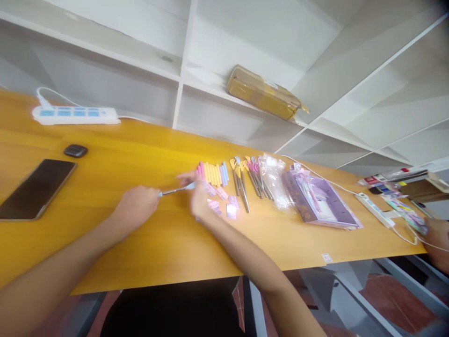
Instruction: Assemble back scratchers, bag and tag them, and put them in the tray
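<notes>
My left hand [138, 206] is closed round one end of a thin metal rod [171, 191] with light blue ends. At the rod's other end is my right hand [198, 194], blurred, its fingers round the light blue part. Just beyond it lie pink, yellow and blue tubes [213, 174] in a row. Small pink and lilac cards [221, 193] are scattered beside my right hand. Further right, several metal rods with yellow, pink and blue claw-shaped heads [242, 180] lie in groups.
Clear plastic bags [277, 180] and a purple box [336, 206] stand to the right. A phone [37, 189], black case [75, 150] and power strip [77, 115] are left. Another person's hand [437, 238] is at the far right.
</notes>
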{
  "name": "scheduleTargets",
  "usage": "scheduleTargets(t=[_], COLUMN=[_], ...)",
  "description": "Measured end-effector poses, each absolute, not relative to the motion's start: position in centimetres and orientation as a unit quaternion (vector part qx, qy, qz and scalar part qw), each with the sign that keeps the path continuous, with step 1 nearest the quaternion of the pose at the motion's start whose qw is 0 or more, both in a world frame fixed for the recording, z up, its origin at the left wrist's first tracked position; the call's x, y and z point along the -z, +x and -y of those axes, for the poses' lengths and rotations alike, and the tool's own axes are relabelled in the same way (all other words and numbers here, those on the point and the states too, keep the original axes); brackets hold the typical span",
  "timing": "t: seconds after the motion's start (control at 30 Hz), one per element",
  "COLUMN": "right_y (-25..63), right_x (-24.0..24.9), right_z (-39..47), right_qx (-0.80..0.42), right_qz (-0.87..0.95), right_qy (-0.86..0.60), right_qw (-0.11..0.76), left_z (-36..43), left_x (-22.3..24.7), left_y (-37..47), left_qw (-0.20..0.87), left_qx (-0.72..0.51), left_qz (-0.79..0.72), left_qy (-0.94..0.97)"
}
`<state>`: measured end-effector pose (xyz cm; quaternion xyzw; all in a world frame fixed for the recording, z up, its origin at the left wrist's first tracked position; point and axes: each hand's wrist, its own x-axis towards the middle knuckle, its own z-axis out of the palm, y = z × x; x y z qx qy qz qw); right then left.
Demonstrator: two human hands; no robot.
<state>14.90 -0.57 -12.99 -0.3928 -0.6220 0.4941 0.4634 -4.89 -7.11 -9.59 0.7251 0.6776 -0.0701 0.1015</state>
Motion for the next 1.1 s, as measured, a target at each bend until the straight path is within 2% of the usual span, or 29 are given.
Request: scheduleTargets(t=[0.03,0.1,0.27,0.47,0.63,0.73,0.87,0.93,0.97,1.03,1.07,1.1], right_y=[13.4,12.3,14.7,15.2,15.9,17.8,25.1,30.5,33.4,38.9,41.3,43.6], right_x=[13.8,14.4,14.0,15.4,13.5,10.9,5.8,3.1,2.0,0.2,-0.3,-0.6], right_z=[2.0,3.7,3.6,4.0,3.8,2.2,-2.3,-4.9,-6.1,-8.0,-8.6,-9.0], right_qx=[-0.509,-0.513,-0.487,-0.518,-0.52,-0.507,-0.524,-0.481,-0.428,-0.204,-0.07,-0.022], right_qz=[0.6,0.617,0.657,0.634,0.683,0.752,0.821,0.812,0.796,0.708,0.637,0.596], right_qy=[-0.384,-0.365,-0.375,-0.354,-0.322,-0.294,-0.225,-0.329,-0.423,-0.655,-0.748,-0.785], right_qw=[0.484,0.473,0.438,0.451,0.4,0.303,0.009,0.018,0.065,0.165,0.172,0.166], left_z=[7.2,7.3,7.8,7.9,7.6,7.2,6.8,6.6,6.6,6.6,6.5,6.5], left_x=[9.6,9.6,9.9,10.4,11.0,11.2,10.2,9.4,9.2,8.9,9.0,9.1], left_y=[-4.8,-4.5,-3.6,-3.4,-3.4,-3.7,-4.8,-5.4,-5.6,-5.8,-5.8,-5.7], left_qw=[0.102,0.102,0.112,0.108,0.105,0.107,0.067,0.039,0.036,0.053,0.066,0.079], left_qx=[0.073,0.07,0.042,0.054,0.043,0.025,-0.006,-0.013,-0.012,-0.005,0.0,0.005], left_qz=[-0.674,-0.669,-0.651,-0.638,-0.633,-0.637,-0.663,-0.683,-0.69,-0.696,-0.696,-0.695], left_qy=[0.728,0.733,0.75,0.76,0.766,0.763,0.745,0.729,0.722,0.716,0.715,0.715])
